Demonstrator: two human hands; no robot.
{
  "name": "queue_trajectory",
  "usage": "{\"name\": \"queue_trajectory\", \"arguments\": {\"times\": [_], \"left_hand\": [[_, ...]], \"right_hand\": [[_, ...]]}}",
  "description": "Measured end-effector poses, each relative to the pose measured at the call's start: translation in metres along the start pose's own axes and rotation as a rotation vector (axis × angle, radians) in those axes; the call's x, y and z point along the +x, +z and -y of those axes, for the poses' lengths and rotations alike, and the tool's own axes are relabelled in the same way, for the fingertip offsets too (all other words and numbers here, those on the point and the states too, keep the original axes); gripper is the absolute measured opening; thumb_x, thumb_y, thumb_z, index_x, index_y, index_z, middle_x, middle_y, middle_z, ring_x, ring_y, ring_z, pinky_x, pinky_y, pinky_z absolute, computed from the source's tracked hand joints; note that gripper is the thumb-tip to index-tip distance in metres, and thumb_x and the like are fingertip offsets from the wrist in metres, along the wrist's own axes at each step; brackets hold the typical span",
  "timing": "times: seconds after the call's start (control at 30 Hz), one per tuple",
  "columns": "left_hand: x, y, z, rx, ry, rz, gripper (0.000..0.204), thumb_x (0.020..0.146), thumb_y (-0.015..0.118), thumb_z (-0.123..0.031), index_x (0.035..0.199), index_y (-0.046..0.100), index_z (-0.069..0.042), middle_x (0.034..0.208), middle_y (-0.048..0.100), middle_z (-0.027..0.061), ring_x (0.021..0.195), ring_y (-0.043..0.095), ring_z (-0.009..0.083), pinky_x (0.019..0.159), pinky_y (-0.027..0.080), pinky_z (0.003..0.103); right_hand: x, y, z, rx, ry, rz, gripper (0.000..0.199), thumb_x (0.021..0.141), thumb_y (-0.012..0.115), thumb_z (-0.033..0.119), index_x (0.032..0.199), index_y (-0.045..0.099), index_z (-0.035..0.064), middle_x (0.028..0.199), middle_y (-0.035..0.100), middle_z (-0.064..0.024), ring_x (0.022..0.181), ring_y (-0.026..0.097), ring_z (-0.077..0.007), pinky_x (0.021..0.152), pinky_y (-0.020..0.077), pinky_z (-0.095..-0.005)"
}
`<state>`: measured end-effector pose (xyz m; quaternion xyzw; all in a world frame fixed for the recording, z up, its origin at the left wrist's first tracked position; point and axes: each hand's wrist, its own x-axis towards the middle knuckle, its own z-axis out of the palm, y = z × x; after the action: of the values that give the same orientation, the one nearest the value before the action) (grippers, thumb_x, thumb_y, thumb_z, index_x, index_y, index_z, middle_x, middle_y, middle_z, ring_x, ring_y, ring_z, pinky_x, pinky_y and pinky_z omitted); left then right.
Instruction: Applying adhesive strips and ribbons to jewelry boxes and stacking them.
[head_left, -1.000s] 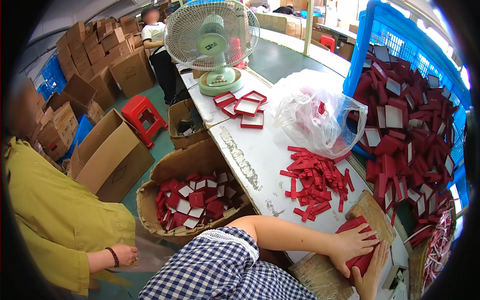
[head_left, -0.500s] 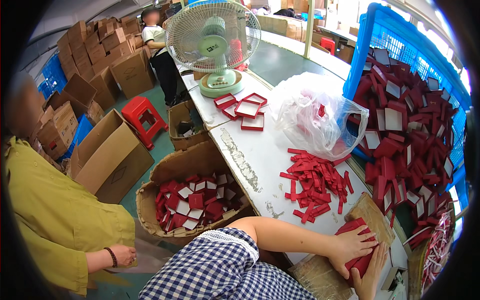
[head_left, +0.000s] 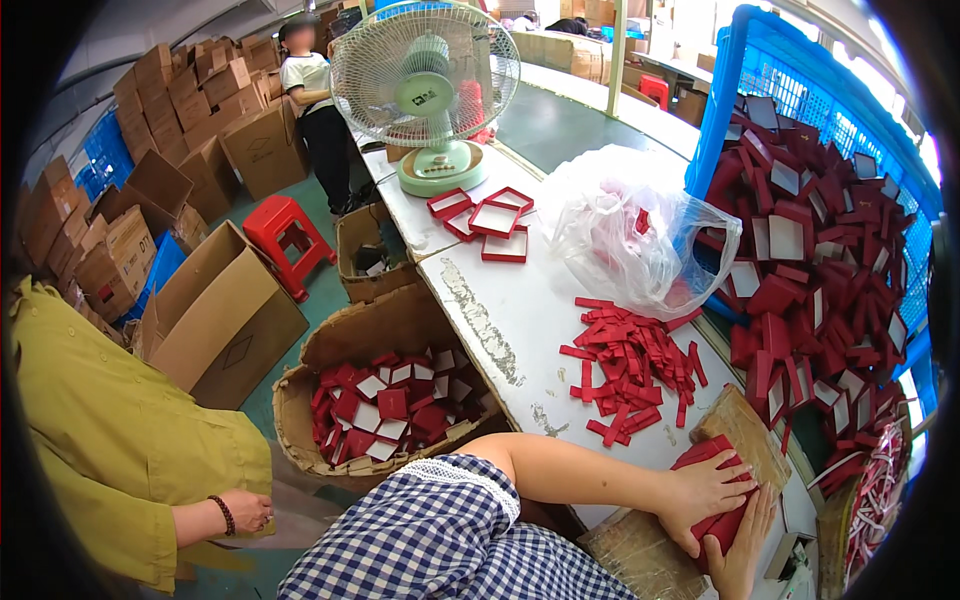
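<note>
Done, left: round cardboard bin (head_left: pixel 300 420) beside the worktop (head_left: pixel 520 320) held a layer of finished red-and-white boxes.
Left to do, centre: loose heap of red card strips (head_left: pixel 630 365) lay unfolded.
Left hand (head_left: pixel 700 490): spread flat, pressing a red card box (head_left: pixel 722 520) on a brown cardboard pad (head_left: pixel 745 440).
Right hand (head_left: pixel 740 560): cupped under that box.
Right: blue crate (head_left: pixel 800 90) heaped with more boxes.

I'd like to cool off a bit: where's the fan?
In the head view the fan stands at the far end of the white table, upper middle, just beyond three open red trays and left of the clear plastic bag.
</note>
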<state>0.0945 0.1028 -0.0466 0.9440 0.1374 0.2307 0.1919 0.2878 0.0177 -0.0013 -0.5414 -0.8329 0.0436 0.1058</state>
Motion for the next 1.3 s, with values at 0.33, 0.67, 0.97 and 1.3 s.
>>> {"name": "queue_trajectory", "arguments": {"times": [0.33, 0.67, 0.97, 1.3], "left_hand": [[0.0002, 0.0011, 0.0014, -0.006, 0.009, -0.025, 0.105, 0.061, 0.065, -0.064, 0.132, 0.038, 0.01, 0.144, 0.031, 0.0244, 0.137, 0.02, 0.0409, 0.11, 0.007, 0.059], [0.0011, 0.0021, 0.0015, -0.011, 0.011, -0.039, 0.104, 0.06, 0.066, -0.061, 0.131, 0.039, 0.01, 0.143, 0.032, 0.026, 0.137, 0.021, 0.0418, 0.111, 0.007, 0.058], [0.0009, 0.0047, 0.0031, -0.007, 0.018, -0.048, 0.103, 0.061, 0.066, -0.061, 0.131, 0.039, 0.01, 0.143, 0.032, 0.0255, 0.136, 0.022, 0.0417, 0.111, 0.007, 0.058], [0.0005, 0.0028, 0.0018, -0.013, 0.015, -0.046, 0.103, 0.061, 0.066, -0.06, 0.131, 0.038, 0.011, 0.143, 0.031, 0.0259, 0.137, 0.022, 0.042, 0.111, 0.007, 0.057]], "right_hand": [[0.0005, 0.0012, -0.0006, -0.005, -0.005, -0.02, 0.092, 0.084, 0.05, 0.059, 0.144, 0.021, -0.0038, 0.148, 0.019, -0.0273, 0.139, 0.013, -0.0419, 0.113, 0.0113, -0.0496], [0.0009, -0.0008, 0.0013, -0.008, -0.003, -0.019, 0.091, 0.084, 0.051, 0.059, 0.144, 0.021, -0.0033, 0.148, 0.02, -0.027, 0.139, 0.014, -0.0416, 0.113, 0.0117, -0.0497], [0.0018, -0.0014, 0.0028, -0.014, -0.013, -0.026, 0.092, 0.084, 0.049, 0.06, 0.143, 0.021, -0.0042, 0.148, 0.019, -0.0273, 0.139, 0.014, -0.0416, 0.113, 0.011, -0.0497], [0.0002, 0.0004, 0.0017, 0.007, 0.0, -0.019, 0.092, 0.084, 0.05, 0.06, 0.144, 0.021, -0.0039, 0.148, 0.019, -0.0269, 0.139, 0.014, -0.0421, 0.113, 0.0104, -0.0501]]}}
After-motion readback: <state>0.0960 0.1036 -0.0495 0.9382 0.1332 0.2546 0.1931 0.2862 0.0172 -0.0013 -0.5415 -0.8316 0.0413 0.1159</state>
